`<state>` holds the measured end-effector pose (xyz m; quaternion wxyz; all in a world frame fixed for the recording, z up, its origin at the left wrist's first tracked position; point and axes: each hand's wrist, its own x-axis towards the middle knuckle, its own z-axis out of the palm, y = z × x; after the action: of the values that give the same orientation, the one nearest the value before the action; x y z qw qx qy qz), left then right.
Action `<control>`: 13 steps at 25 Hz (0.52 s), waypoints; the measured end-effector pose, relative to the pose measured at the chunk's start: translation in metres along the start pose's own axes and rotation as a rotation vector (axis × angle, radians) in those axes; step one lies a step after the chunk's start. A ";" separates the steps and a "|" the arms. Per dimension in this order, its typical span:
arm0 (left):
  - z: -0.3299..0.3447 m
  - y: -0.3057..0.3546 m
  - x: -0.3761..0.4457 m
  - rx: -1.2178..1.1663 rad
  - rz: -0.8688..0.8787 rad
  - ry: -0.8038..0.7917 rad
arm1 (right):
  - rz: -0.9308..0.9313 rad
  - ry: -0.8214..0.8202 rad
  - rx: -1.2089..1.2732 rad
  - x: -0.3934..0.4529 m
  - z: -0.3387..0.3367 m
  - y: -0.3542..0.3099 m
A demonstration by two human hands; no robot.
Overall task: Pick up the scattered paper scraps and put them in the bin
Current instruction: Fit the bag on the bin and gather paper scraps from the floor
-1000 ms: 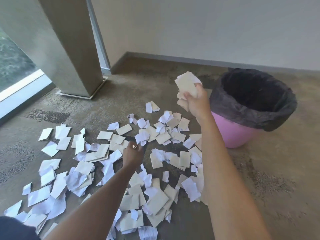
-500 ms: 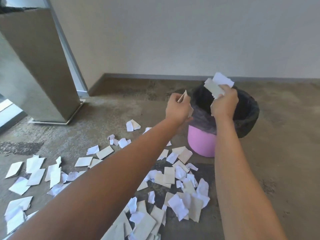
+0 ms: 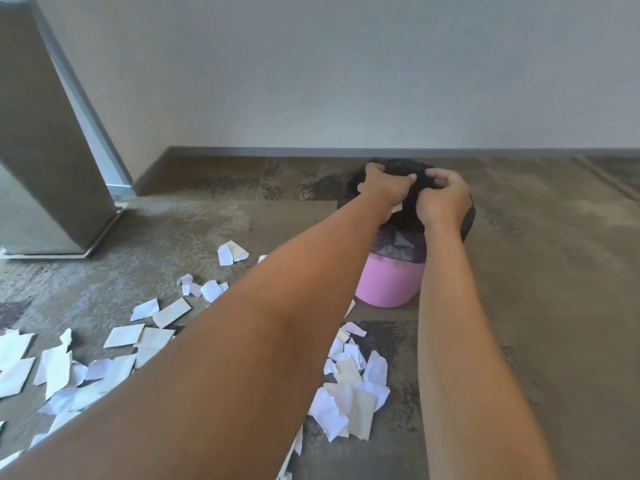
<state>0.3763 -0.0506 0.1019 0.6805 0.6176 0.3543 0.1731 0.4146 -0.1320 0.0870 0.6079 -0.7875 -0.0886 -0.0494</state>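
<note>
A pink bin with a black liner stands on the floor near the wall. Both my hands are over its opening. My left hand is curled, and a small paper scrap shows under its palm. My right hand hangs beside it with fingers bent down toward the liner; no paper shows in it. Several white and cream paper scraps lie in a pile in front of the bin. More scraps spread to the left under my left arm.
A grey metal column stands at the left on a flat base. The pale wall and dark baseboard run behind the bin. Bare concrete floor extends to the right of the bin.
My view has risen and moved toward the bin. Both hands moved forward from beside the rim to over the opening. The stack of scraps that stuck out of my right hand is out of sight.
</note>
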 end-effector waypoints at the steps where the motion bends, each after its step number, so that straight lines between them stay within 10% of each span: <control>1: 0.000 -0.002 0.003 -0.018 -0.016 -0.004 | 0.019 0.003 0.017 0.002 -0.003 0.000; 8: -0.022 -0.009 -0.013 -0.233 0.183 0.100 | 0.100 -0.027 0.059 -0.008 -0.007 0.010; 13: -0.063 -0.061 -0.041 0.060 0.499 0.320 | -0.269 -0.051 0.079 -0.041 0.012 -0.003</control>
<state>0.2923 -0.0439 0.0547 0.5341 0.6703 0.2993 0.4195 0.3734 -0.1233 0.0792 0.6240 -0.7449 -0.2108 -0.1067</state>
